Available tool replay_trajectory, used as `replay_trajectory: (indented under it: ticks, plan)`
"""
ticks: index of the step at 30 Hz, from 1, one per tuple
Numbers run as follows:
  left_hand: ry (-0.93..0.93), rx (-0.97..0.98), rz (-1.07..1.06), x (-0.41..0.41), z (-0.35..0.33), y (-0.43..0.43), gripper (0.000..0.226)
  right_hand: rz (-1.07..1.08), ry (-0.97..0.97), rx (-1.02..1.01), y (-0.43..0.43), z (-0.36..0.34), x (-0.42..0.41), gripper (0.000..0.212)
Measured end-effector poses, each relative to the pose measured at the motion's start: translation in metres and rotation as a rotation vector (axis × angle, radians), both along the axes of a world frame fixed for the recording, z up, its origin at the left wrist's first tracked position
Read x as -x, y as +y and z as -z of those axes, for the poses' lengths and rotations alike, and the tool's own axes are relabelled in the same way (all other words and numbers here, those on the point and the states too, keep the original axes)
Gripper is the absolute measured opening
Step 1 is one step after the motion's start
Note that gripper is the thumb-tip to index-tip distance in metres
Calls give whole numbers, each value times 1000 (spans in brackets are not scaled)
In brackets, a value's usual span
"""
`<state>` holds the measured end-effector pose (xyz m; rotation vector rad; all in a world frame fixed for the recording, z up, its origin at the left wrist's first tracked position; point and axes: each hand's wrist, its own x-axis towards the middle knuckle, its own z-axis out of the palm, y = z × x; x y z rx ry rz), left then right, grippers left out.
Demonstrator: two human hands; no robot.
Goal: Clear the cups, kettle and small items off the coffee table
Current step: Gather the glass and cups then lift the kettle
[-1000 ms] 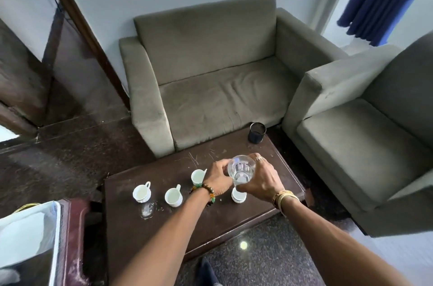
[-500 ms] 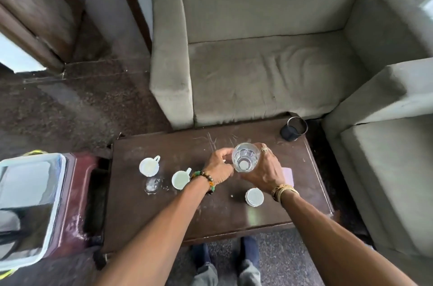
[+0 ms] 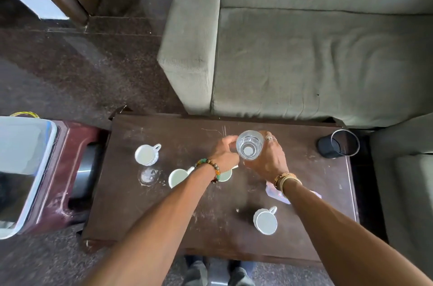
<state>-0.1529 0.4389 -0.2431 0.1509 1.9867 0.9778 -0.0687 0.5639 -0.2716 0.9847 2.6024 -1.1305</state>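
Observation:
A clear drinking glass (image 3: 249,148) is held above the dark wooden coffee table (image 3: 187,220). My right hand (image 3: 269,160) grips it from the right, and my left hand (image 3: 225,153) holds its left side with the fingertips. White cups stand on the table: one at the left (image 3: 147,154), one (image 3: 178,178) beside my left wrist, one (image 3: 226,175) partly hidden under my left hand, and one near the front (image 3: 266,220). A small clear glass lid or dish (image 3: 149,175) lies by the left cups. A black holder (image 3: 337,147) sits at the far right corner.
A pale packet (image 3: 274,193) lies under my right forearm. A grey sofa (image 3: 304,51) stands behind the table and another seat (image 3: 407,192) is at the right. To the left, a maroon stool (image 3: 63,168) carries a clear plastic bin (image 3: 21,168).
The camera has tilted further down and closer over the table. Both hands stay on the glass, which has shifted slightly toward the back of the table.

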Motion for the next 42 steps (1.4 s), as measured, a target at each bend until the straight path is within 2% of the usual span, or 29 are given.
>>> replay_trajectory:
  ticks: [8,17,23,26,29,35,42]
  plan:
    - [-14,10,28,18,37,18,65,5,-5,12,11,58,17,89]
    - [2,100,144,25,70,20,65,2,-6,31,11,86,16,85]
    - [6,105,177,28,72,19,66,34,-24,45,10,91,13,94]
    - [29,132,175,25,71,16,66,-35,-115,74,11,85,15,116]
    - [49,166,148,24,59,8,65,-77,-161,84,13,65,10,132]
    - [158,139,29,32,-25,-23,54,-76,-76,46,19,-29,4,131]
    - [298,82,-145,16,-141,-96,44,-210,140,-82,-20,-159,24,105]
